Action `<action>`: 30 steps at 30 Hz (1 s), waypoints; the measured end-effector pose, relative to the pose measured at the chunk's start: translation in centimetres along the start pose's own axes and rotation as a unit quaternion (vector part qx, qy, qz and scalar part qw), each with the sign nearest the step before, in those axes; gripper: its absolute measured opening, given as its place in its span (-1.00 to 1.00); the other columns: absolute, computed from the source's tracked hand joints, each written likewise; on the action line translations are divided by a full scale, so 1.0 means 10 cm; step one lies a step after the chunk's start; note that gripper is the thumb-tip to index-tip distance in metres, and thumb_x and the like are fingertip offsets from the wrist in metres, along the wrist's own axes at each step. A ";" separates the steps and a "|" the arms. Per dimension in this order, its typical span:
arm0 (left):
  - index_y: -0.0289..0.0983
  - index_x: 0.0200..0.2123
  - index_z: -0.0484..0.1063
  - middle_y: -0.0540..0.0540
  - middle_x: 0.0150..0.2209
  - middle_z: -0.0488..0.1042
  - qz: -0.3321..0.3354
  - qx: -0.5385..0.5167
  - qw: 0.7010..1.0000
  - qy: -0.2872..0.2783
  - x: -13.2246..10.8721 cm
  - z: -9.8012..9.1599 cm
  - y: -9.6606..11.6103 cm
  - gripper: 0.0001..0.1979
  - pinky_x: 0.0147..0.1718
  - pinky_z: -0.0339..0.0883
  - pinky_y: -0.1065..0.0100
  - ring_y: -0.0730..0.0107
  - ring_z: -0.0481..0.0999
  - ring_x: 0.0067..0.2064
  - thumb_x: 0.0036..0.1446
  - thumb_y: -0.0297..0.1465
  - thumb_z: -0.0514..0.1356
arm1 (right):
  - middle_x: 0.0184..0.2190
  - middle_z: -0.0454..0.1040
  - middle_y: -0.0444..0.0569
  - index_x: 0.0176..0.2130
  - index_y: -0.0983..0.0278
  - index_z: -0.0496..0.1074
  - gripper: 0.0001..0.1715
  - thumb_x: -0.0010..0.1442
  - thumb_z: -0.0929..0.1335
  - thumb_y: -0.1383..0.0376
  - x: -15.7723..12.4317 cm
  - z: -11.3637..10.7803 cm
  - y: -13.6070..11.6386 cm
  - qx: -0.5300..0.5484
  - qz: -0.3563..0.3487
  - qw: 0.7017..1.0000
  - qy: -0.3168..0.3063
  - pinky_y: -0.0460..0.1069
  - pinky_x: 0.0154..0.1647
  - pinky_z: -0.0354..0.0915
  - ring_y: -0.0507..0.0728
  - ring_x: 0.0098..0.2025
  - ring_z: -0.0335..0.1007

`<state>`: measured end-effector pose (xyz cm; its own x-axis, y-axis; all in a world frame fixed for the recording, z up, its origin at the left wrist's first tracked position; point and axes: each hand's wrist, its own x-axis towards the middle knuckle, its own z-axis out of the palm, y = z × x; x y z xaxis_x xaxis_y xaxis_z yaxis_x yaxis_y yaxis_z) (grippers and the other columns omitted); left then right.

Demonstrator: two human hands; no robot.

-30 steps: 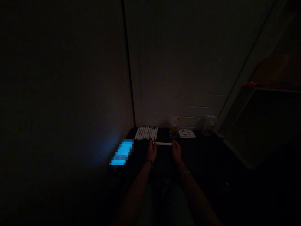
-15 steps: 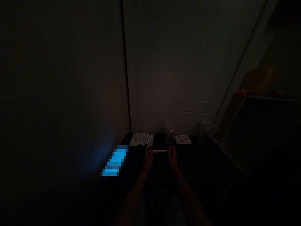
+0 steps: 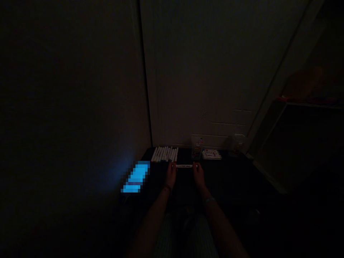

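Note:
The scene is very dark. My left hand (image 3: 171,174) and my right hand (image 3: 199,175) each pinch one end of a white marker (image 3: 185,166) held level above a dark table (image 3: 231,172). Just beyond my left hand lies a row of several white markers (image 3: 165,154), side by side. Both forearms reach in from the bottom of the picture.
A glowing blue screen (image 3: 135,176) lies at the table's left edge. At the back stand a clear container with markers (image 3: 196,149), a flat marker pack (image 3: 211,154) and a clear cup (image 3: 237,145). A pale door or wall rises behind; a dark cabinet (image 3: 303,143) stands right.
Both hands stay on the marker's ends. The marker has turned so that printing on its barrel now shows. The camera's view has shifted slightly.

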<state>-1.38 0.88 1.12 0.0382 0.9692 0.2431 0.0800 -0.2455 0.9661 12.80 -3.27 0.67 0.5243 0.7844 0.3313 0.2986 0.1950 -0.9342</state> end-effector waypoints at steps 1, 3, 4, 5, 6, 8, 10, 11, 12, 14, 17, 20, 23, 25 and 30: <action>-0.26 -0.23 0.28 0.03 -0.50 0.31 0.005 0.006 1.000 -0.007 0.01 0.00 0.00 -0.60 -0.45 0.21 0.50 0.56 0.30 -0.48 0.05 -0.09 -0.07 | -0.58 0.30 -0.16 -0.37 0.27 0.31 -0.57 0.07 0.15 -0.01 0.00 0.00 -0.01 -0.003 0.001 1.000 0.002 -0.14 -0.52 0.10 0.00 -0.53 0.18; -0.26 -0.24 0.27 0.01 -0.47 0.33 0.012 0.005 1.000 -0.014 0.02 -0.01 -0.01 -0.63 -0.42 0.22 0.47 0.53 0.32 -0.45 0.03 -0.11 -0.03 | -0.59 0.30 -0.16 -0.39 0.28 0.31 -0.55 0.05 0.16 -0.04 0.00 0.01 -0.02 -0.008 0.004 1.000 0.007 -0.14 -0.53 0.10 0.00 -0.53 0.18; -0.27 -0.25 0.27 0.00 -0.45 0.35 0.015 0.004 1.000 -0.014 0.03 -0.01 -0.02 -0.64 -0.40 0.23 0.46 0.51 0.34 -0.42 0.01 -0.12 -0.01 | -0.59 0.31 -0.16 -0.40 0.28 0.31 -0.54 0.04 0.17 -0.04 -0.01 0.02 -0.02 -0.007 0.005 1.000 0.007 -0.14 -0.53 0.11 0.00 -0.53 0.18; -0.27 -0.25 0.26 -0.02 -0.43 0.36 0.017 0.001 1.000 -0.015 0.03 0.00 -0.02 -0.64 -0.38 0.24 0.44 0.49 0.35 -0.40 0.00 -0.13 0.02 | -0.58 0.31 -0.15 -0.40 0.28 0.31 -0.54 0.03 0.18 -0.05 -0.01 0.02 -0.03 -0.004 0.006 1.000 0.006 -0.14 -0.52 0.11 0.00 -0.52 0.18; -0.28 -0.24 0.26 -0.03 -0.41 0.37 0.017 -0.004 1.000 -0.019 0.03 0.00 -0.03 -0.64 -0.37 0.25 0.43 0.48 0.37 -0.38 -0.02 -0.13 0.04 | -0.58 0.32 -0.15 -0.39 0.29 0.32 -0.54 0.03 0.18 -0.05 -0.01 0.02 -0.04 0.000 0.006 1.000 0.002 -0.14 -0.52 0.12 0.00 -0.52 0.19; -0.28 -0.23 0.24 -0.04 -0.39 0.39 0.018 -0.017 0.999 -0.033 0.03 0.00 -0.03 -0.62 -0.35 0.26 0.42 0.46 0.38 -0.36 -0.04 -0.14 0.07 | -0.57 0.33 -0.14 -0.39 0.29 0.32 -0.54 0.01 0.20 -0.04 -0.02 0.02 -0.06 0.005 0.007 1.000 -0.001 -0.14 -0.50 0.13 0.01 -0.51 0.19; -0.28 -0.22 0.23 -0.04 -0.37 0.39 0.020 -0.027 0.999 -0.038 0.03 0.01 -0.03 -0.62 -0.33 0.26 0.41 0.45 0.39 -0.34 -0.05 -0.14 0.09 | -0.56 0.33 -0.14 -0.38 0.29 0.33 -0.55 -0.01 0.22 -0.04 -0.02 0.02 -0.07 0.004 0.005 1.000 0.005 -0.13 -0.50 0.13 0.01 -0.50 0.20; -0.27 -0.23 0.23 -0.04 -0.37 0.40 0.020 -0.027 0.999 -0.036 0.02 0.00 -0.03 -0.62 -0.32 0.25 0.41 0.45 0.39 -0.34 -0.05 -0.14 0.09 | -0.56 0.34 -0.14 -0.38 0.29 0.33 -0.55 -0.02 0.23 -0.04 -0.02 0.01 -0.08 0.005 0.001 1.000 0.005 -0.13 -0.50 0.13 0.01 -0.50 0.21; -0.27 -0.24 0.24 -0.04 -0.37 0.40 0.019 -0.025 0.999 -0.031 0.02 0.00 -0.03 -0.63 -0.32 0.25 0.40 0.44 0.39 -0.33 -0.05 -0.14 0.08 | -0.55 0.34 -0.13 -0.39 0.30 0.33 -0.55 -0.02 0.23 -0.04 -0.02 0.01 -0.08 0.007 -0.002 1.000 0.006 -0.13 -0.50 0.13 0.01 -0.50 0.21; -0.27 -0.25 0.26 -0.04 -0.39 0.40 0.014 -0.015 1.000 -0.018 0.01 -0.01 -0.02 -0.64 -0.32 0.25 0.39 0.42 0.39 -0.34 -0.04 -0.13 0.07 | -0.56 0.33 -0.14 -0.40 0.30 0.33 -0.55 -0.02 0.24 -0.03 -0.03 0.01 -0.09 0.012 -0.005 1.000 0.002 -0.13 -0.51 0.11 0.01 -0.51 0.20; -0.27 -0.26 0.28 -0.04 -0.41 0.39 0.013 0.005 1.000 -0.003 0.01 -0.02 0.00 -0.66 -0.32 0.23 0.38 0.42 0.38 -0.35 -0.02 -0.14 0.05 | -0.58 0.31 -0.16 -0.41 0.29 0.33 -0.58 -0.01 0.23 -0.02 -0.03 0.01 -0.09 0.014 -0.005 1.000 0.003 -0.14 -0.52 0.10 0.00 -0.52 0.17; -0.26 -0.27 0.28 -0.03 -0.42 0.38 0.019 0.022 1.000 0.000 0.02 -0.02 -0.01 -0.68 -0.33 0.21 0.39 0.43 0.36 -0.36 0.00 -0.16 0.03 | -0.57 0.31 -0.16 -0.41 0.28 0.32 -0.61 0.01 0.22 0.00 -0.03 0.01 -0.08 0.011 -0.006 1.000 0.002 -0.14 -0.50 0.10 0.00 -0.51 0.17; -0.26 -0.28 0.28 0.00 -0.46 0.35 0.020 0.030 0.999 -0.002 0.02 -0.02 -0.03 -0.69 -0.37 0.19 0.42 0.46 0.34 -0.40 0.01 -0.16 0.01 | -0.58 0.30 -0.16 -0.40 0.29 0.33 -0.62 0.02 0.21 0.03 -0.03 -0.01 -0.08 0.007 -0.005 1.000 0.000 -0.14 -0.50 0.10 0.00 -0.51 0.17; -0.26 -0.28 0.27 0.01 -0.49 0.33 0.020 0.034 0.999 -0.004 0.03 -0.02 -0.05 -0.70 -0.39 0.17 0.43 0.47 0.31 -0.43 0.02 -0.16 0.00 | -0.58 0.30 -0.16 -0.39 0.29 0.33 -0.63 0.02 0.20 0.05 -0.03 -0.02 -0.07 0.006 -0.006 1.000 -0.002 -0.14 -0.50 0.10 0.00 -0.51 0.17; -0.25 -0.29 0.26 0.03 -0.51 0.30 0.021 0.042 0.999 -0.005 0.04 -0.01 -0.07 -0.71 -0.43 0.14 0.45 0.49 0.28 -0.47 0.03 -0.17 -0.01 | -0.58 0.30 -0.17 -0.36 0.28 0.33 -0.67 0.03 0.19 0.10 -0.02 -0.01 -0.04 0.003 0.000 1.000 -0.005 -0.14 -0.51 0.09 0.00 -0.53 0.17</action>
<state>-1.57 1.43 0.56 0.0532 0.9579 0.2822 0.1618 -0.2871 0.9441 12.71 -3.56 1.02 0.5161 0.7907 0.3293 0.2941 0.1975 -0.9351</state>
